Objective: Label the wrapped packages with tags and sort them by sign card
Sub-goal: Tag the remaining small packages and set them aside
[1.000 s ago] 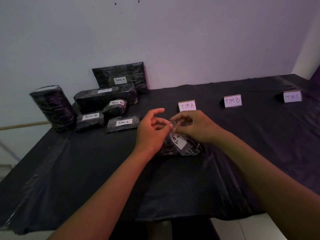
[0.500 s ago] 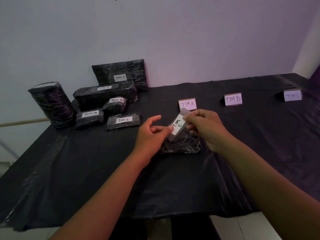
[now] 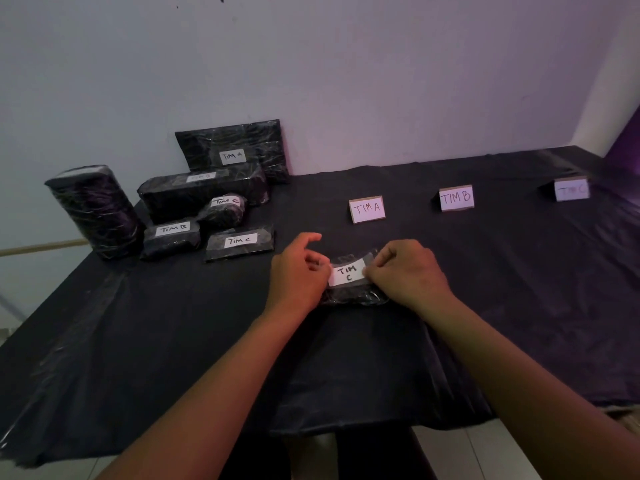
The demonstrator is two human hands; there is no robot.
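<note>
A small black wrapped package [image 3: 356, 295] lies on the black-covered table [image 3: 173, 341] in front of me. A white tag reading "TIM C" [image 3: 347, 274] lies flat on its top. My left hand [image 3: 299, 271] pinches the tag's left end and my right hand [image 3: 405, 271] pinches its right end. Behind stand three sign cards: "TIM A" [image 3: 367, 208], "TIM B" [image 3: 456, 198] and, at the far right, a blurred "TIM C" card [image 3: 571, 189].
At the back left sit several tagged black packages: a flat one leaning on the wall [image 3: 239, 150], a long box [image 3: 204, 194], a small "TIM B" pack [image 3: 172, 237], a "TIM C" pack [image 3: 240, 242], a roundish one [image 3: 225, 211]. A tall wrapped cylinder [image 3: 93, 209] stands at the far left.
The tag was lifted off the package between both hands, turned, and now lies flat across the package top with the writing facing me. Both hands have come down with it.
</note>
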